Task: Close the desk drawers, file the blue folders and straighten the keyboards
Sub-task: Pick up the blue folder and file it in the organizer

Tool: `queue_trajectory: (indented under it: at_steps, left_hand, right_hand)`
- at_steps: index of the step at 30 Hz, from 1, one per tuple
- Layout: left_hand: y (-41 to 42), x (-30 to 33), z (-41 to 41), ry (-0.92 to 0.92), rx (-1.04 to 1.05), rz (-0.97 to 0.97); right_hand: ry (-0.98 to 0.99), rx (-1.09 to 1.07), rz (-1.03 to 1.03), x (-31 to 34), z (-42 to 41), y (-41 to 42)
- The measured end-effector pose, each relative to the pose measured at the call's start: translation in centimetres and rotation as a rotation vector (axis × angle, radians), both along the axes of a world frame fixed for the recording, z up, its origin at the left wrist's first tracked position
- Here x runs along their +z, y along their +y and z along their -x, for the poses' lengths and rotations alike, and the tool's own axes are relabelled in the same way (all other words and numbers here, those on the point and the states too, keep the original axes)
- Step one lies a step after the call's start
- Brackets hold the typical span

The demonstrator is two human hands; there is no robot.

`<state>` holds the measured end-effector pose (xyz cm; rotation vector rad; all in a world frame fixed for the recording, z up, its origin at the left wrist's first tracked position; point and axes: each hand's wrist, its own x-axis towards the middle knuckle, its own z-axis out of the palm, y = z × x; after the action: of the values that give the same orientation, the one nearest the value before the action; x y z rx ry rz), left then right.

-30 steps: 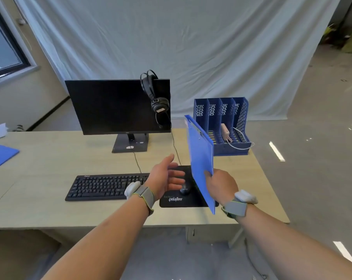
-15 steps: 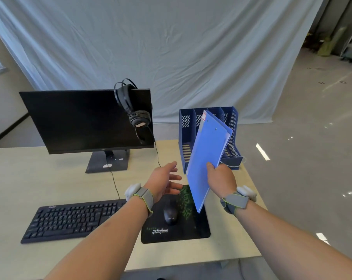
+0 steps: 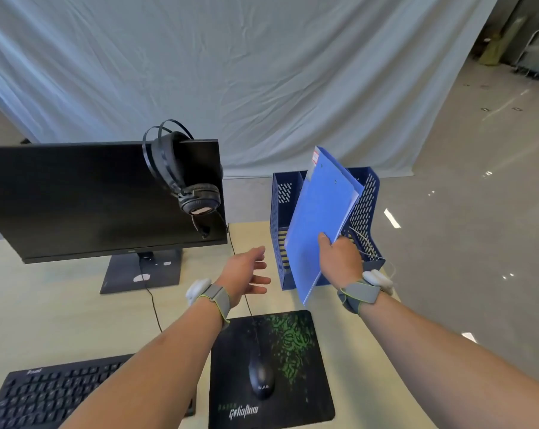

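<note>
A blue folder (image 3: 319,224) is pinched at its lower right edge by the right hand (image 3: 341,258), the thumb laid on the front cover and the other fingers hidden behind it. The folder is held tilted, its top corner leaning away and to the right, so that most of its length rises above the grip and only a short lower corner hangs below the wrist. It is seen in front of the blue file rack (image 3: 367,205), which stands on the far right part of the desk (image 3: 61,320); whether the folder's far edge already sits inside a compartment cannot be told, since the cover hides the slots behind it. The left hand (image 3: 246,272) is held above the desk with its fingers spread and relaxed — nothing is gripped by it — and it is kept just left of the rack, apart from the folder. A grey band is worn on each wrist. A black keyboard (image 3: 45,394) is seen at the lower left, partly covered by the left forearm, and a black mouse (image 3: 261,380) rests on a black mouse pad (image 3: 305,382) with green markings. A dark monitor (image 3: 101,196) stands at the left — a pair of headphones (image 3: 184,181) is hung on its upper right corner.
</note>
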<state>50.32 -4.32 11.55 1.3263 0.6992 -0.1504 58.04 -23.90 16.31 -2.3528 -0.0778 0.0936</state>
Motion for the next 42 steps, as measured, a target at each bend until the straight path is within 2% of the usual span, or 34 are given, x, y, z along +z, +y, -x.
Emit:
queue_trajectory:
  at_steps: [8,15,18,29,42]
  left_hand:
    - [-0.5,-1.0,-3.2,0.052,0.032,0.008]
    - [-1.7,-1.8,-5.6,0.095,0.082,0.004]
    - [-2.2,-2.3,-6.5,0.123,0.081,-0.006]
    - [-3.2,-4.7,-7.9,0.242,0.044,-0.052]
    - [-2.1,-6.3,-7.1,0.257,0.081,-0.042]
  right_hand:
    - [-0.015,-0.003,0.044,-1.7,-5.0,1.4]
    - [0.005,0.039,-0.076,-3.6,-8.3,1.8]
    - [0.022,0.047,-0.059,-4.7,-9.4,2.0]
    - [0.081,-0.001,-0.096,-9.2,-10.9,4.1]
    - [0.189,0.115,-0.038,-11.9,-10.3,4.7]
